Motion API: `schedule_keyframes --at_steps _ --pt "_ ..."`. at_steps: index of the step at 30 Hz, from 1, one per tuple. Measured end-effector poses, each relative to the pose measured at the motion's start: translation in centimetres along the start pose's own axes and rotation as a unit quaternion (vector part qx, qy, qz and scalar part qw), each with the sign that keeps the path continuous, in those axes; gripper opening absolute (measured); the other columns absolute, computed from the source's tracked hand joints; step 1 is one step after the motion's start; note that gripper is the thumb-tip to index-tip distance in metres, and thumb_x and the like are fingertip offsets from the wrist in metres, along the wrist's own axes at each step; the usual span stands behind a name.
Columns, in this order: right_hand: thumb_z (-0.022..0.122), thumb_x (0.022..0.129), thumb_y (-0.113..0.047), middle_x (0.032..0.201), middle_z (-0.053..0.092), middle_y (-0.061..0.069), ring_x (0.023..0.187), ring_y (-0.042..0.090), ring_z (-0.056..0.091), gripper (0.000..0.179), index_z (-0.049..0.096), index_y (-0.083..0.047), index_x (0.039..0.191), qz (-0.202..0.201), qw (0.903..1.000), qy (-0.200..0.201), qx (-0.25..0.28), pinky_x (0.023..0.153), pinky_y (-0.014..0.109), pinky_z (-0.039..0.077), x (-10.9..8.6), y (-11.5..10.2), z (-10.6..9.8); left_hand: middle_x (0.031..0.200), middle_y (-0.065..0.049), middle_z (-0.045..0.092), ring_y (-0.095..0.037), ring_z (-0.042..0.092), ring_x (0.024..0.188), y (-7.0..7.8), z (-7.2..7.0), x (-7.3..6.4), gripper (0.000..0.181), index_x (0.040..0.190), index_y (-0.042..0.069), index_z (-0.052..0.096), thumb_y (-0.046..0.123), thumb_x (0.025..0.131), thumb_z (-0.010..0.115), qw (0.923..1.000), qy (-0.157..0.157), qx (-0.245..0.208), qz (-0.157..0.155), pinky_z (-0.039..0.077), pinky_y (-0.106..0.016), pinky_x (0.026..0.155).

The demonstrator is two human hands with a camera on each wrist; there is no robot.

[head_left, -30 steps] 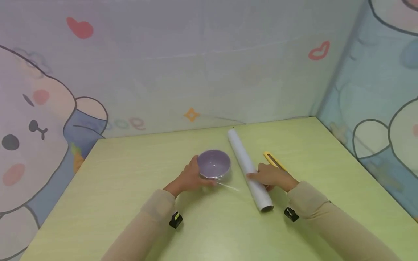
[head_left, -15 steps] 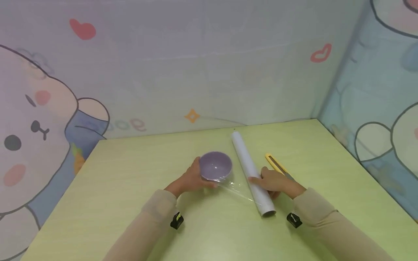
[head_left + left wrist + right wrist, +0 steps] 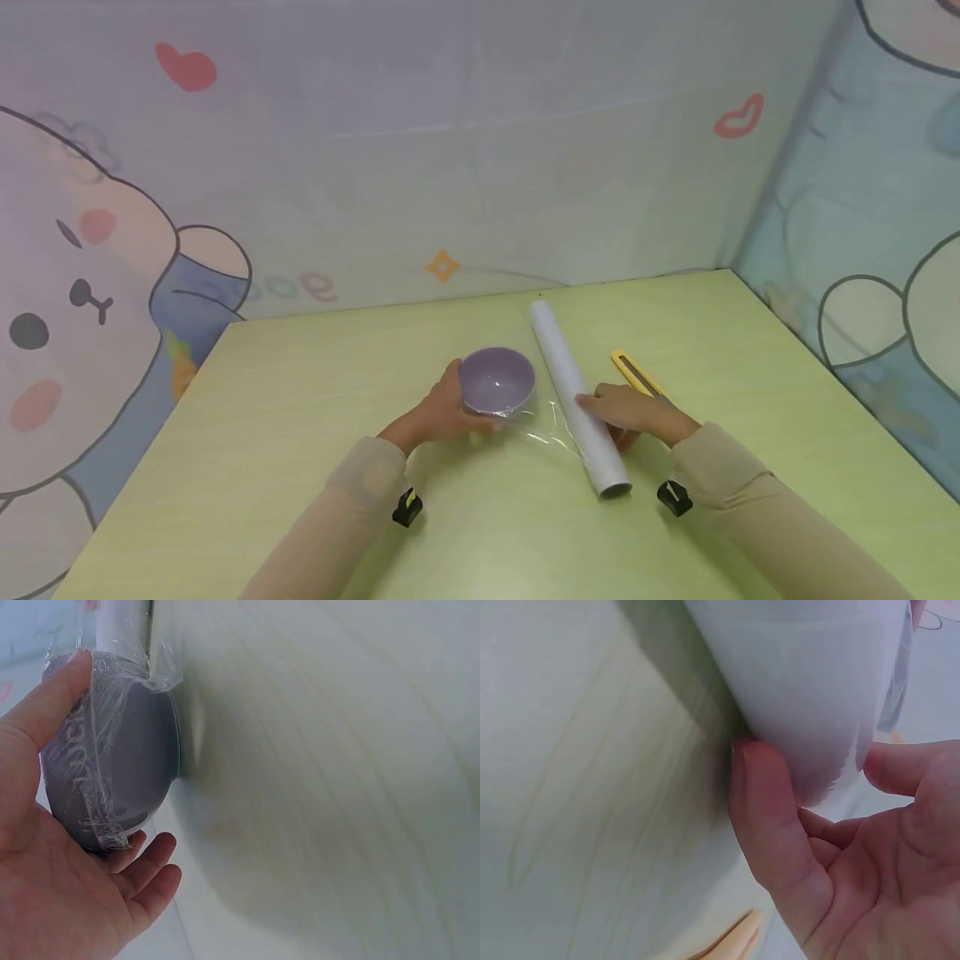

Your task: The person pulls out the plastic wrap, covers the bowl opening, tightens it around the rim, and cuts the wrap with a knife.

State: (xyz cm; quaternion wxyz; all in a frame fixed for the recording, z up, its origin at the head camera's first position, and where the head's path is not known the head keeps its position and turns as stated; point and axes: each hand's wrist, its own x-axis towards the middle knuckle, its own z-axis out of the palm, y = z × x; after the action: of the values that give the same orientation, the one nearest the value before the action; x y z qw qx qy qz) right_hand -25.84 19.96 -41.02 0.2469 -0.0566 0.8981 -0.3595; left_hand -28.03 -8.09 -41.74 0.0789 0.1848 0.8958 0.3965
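Note:
In the head view my left hand holds a purple bowl by its left side, thumb along the near side. Clear cling film clings to the bowl's outer wall in the left wrist view. A loose stretch of film runs from the bowl to a long white roll of cling film on its right. The roll lies slanting on the table, and my right hand grips it around its nearer half. In the right wrist view, thumb and fingers are on both sides of the roll.
A yellow utility knife lies on the table just beyond my right hand, its lower end partly hidden by that hand. The pale wooden table ends at a printed cloth backdrop behind and at the sides.
The roll and my right hand have shifted slightly right from the bowl. More film shows between bowl and roll, pulled taut half a second ago and looser now. My left hand keeps its hold.

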Motion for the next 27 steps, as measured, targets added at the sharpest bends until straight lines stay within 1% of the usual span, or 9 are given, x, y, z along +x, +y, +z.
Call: schedule_keyframes --at_steps 4,8,15,20,24,27 --pt "0.036 0.098 -0.037 0.083 0.059 0.015 0.067 0.021 0.06 0.043 0.048 0.004 0.102 0.002 1.0 0.006 0.007 0.056 0.034 0.054 -0.1 0.4 -0.2 0.131 -0.018 0.042 -0.033 0.045 0.119 0.1 -0.3 -0.2 0.108 0.141 0.003 0.018 0.032 0.062 0.085 0.9998 -0.011 0.009 -0.017 0.037 -0.048 0.099" --pt "0.035 0.098 -0.037 0.084 0.06 0.015 0.068 0.021 0.061 0.044 0.048 0.005 0.104 0.001 1.0 0.007 0.006 0.057 0.034 0.054 -0.4 0.6 -0.3 0.133 -0.018 0.041 -0.034 0.043 0.121 0.2 -0.5 -0.4 0.109 0.142 0.004 0.016 0.032 0.062 0.084 0.9995 -0.014 0.007 -0.028 0.035 -0.049 0.1" --pt "0.036 0.098 -0.037 0.088 0.06 0.016 0.072 0.021 0.062 0.043 0.048 0.004 0.105 0.006 0.9999 -0.002 0.015 0.06 0.035 0.054 -0.9 1.1 -0.5 0.131 -0.017 0.042 -0.032 0.044 0.12 0.0 -0.1 -0.5 0.106 0.141 0.005 0.019 0.032 0.063 0.084 0.9997 -0.015 0.004 -0.016 0.035 -0.049 0.1" --pt "0.036 0.098 -0.038 0.089 0.059 0.016 0.073 0.022 0.063 0.044 0.048 0.004 0.105 0.003 0.9997 -0.005 0.022 0.06 0.036 0.054 -1.1 1.3 -0.5 0.128 -0.015 0.046 -0.029 0.048 0.117 -0.2 0.0 -0.5 0.103 0.139 0.004 0.023 0.032 0.062 0.085 0.9999 -0.003 0.01 -0.001 0.038 -0.047 0.098" --pt "0.036 0.098 -0.039 0.088 0.059 0.016 0.072 0.022 0.062 0.044 0.047 0.003 0.105 -0.004 0.9996 -0.006 0.027 0.059 0.036 0.054 -1.1 1.5 -0.4 0.124 -0.014 0.052 -0.028 0.052 0.113 -0.1 0.0 -0.6 0.101 0.137 0.005 0.028 0.036 0.06 0.085 0.9992 0.007 0.039 0.005 0.042 -0.045 0.094" --pt "0.035 0.098 -0.04 0.087 0.059 0.015 0.071 0.021 0.061 0.043 0.046 0.002 0.104 -0.007 0.9994 -0.008 0.032 0.058 0.036 0.053 -1.1 1.7 -0.4 0.126 -0.016 0.05 -0.031 0.05 0.114 0.0 -0.1 -0.7 0.105 0.139 0.005 0.025 0.039 0.06 0.085 0.9975 0.005 0.07 -0.005 0.041 -0.047 0.094"
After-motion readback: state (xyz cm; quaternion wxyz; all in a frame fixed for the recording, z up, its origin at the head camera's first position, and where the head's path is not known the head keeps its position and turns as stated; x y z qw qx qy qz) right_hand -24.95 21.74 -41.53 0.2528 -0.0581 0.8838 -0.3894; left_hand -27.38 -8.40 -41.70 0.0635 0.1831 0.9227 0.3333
